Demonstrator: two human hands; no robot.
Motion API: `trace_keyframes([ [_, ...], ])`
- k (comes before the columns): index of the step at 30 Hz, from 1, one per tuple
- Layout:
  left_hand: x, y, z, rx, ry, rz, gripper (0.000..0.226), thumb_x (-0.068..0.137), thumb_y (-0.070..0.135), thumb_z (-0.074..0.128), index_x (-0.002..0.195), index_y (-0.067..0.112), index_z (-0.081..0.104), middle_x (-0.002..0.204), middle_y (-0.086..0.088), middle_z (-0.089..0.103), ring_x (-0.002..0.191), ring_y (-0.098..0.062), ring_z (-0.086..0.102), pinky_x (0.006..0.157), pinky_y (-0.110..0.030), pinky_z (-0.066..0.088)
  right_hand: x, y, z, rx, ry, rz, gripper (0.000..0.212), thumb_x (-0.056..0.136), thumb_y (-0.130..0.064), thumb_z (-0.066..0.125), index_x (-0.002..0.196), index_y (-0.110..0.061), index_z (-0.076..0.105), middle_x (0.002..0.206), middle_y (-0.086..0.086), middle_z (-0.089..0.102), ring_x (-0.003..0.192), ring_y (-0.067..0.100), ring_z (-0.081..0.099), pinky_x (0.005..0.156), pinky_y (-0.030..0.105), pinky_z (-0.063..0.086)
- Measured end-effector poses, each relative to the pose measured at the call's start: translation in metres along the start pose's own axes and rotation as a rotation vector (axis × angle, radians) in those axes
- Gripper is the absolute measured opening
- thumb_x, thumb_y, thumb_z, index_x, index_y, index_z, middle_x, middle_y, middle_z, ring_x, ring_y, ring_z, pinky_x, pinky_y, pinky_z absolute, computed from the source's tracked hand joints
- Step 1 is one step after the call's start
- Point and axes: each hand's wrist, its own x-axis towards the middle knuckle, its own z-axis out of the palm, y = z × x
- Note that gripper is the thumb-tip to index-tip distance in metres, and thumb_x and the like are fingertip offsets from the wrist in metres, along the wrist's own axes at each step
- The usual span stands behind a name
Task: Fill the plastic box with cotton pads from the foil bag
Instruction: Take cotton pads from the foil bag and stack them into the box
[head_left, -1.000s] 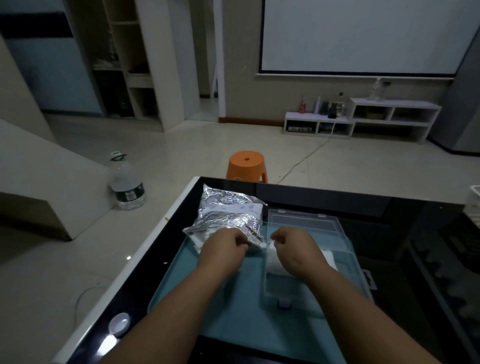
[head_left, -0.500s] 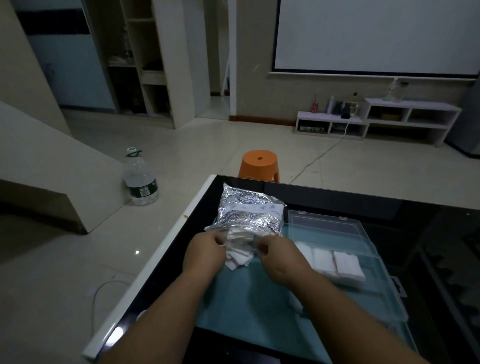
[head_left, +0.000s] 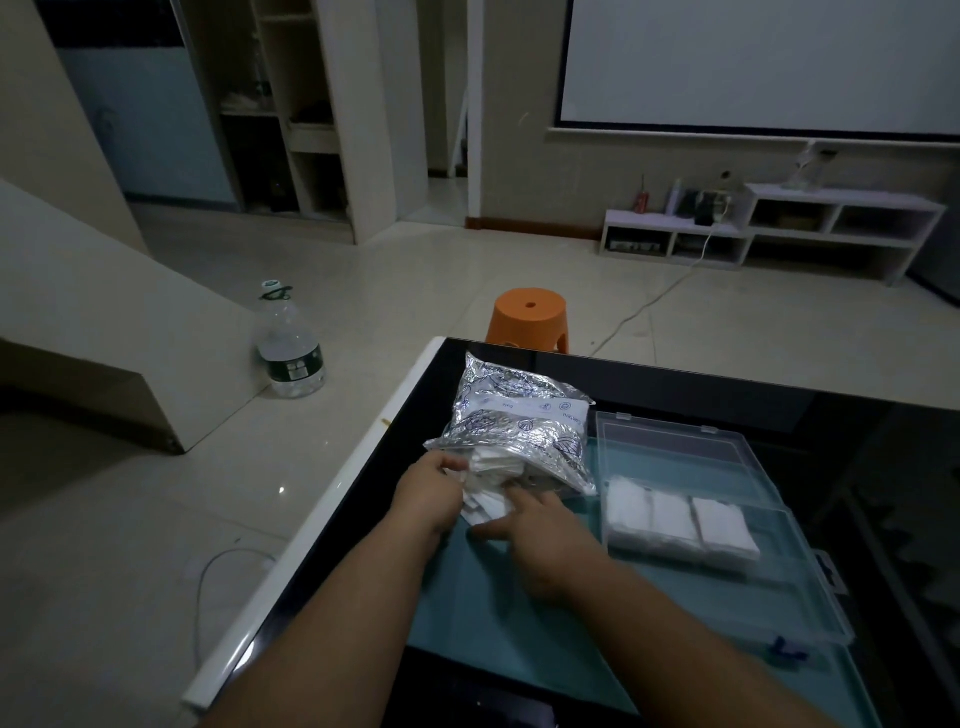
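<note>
Right hand (head_left: 540, 540) deeper in crinkled foil bag (head_left: 519, 421), grip unclear among square cotton pads (head_left: 488, 470); left hand (head_left: 428, 496), fingers (head_left: 451, 462) tight on rim.

Foil bag (head_left: 519, 415) print: too small to read.
Left hand (head_left: 428, 493) fingertips: buried among cotton pads (head_left: 488, 475) at the bag's six o'clock mouth.
Forearms (head_left: 332, 623): cut off, bottom edge.

Dim, greyish room. Weak light glints off the foil bag (head_left: 519, 421) and the floor tiles (head_left: 282, 489). Straight lines bend at the edges, and the right hand (head_left: 540, 525) is slightly blurred.
</note>
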Motion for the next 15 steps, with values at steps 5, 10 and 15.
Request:
trace_keyframes([
  [5,0.002,-0.004,0.006,-0.050,-0.016,0.001,0.042,0.085,-0.007,0.041,0.112,0.013,0.066,0.099,-0.025,0.068,0.059,-0.023,0.055,0.047,-0.022,0.041,0.000,-0.005,0.004,-0.114,-0.005,0.005,0.057,0.098,-0.026,0.044,0.150,-0.043,0.027,0.163,0.013,0.007,0.140,0.038,0.022,0.113,0.045,0.025],
  [10,-0.001,-0.004,0.009,-0.065,0.011,-0.003,0.047,0.079,-0.010,0.045,0.114,0.010,0.068,0.107,-0.027,0.067,0.093,-0.039,0.066,0.074,-0.044,0.056,0.001,-0.004,0.012,-0.146,0.054,0.054,0.057,0.097,-0.019,0.040,0.152,-0.016,0.023,0.163,0.006,0.011,0.137,0.035,0.027,0.108,0.045,0.030],
  [15,-0.003,-0.003,0.007,-0.145,0.087,-0.003,0.020,0.066,0.009,0.062,0.078,0.013,0.078,0.078,-0.018,0.073,0.071,-0.033,0.069,0.057,-0.031,0.048,0.001,0.003,0.008,-0.145,0.176,-0.006,0.045,0.097,-0.020,0.040,0.141,-0.018,0.044,0.153,0.003,0.037,0.126,0.032,0.042,0.101,0.042,0.036],
])
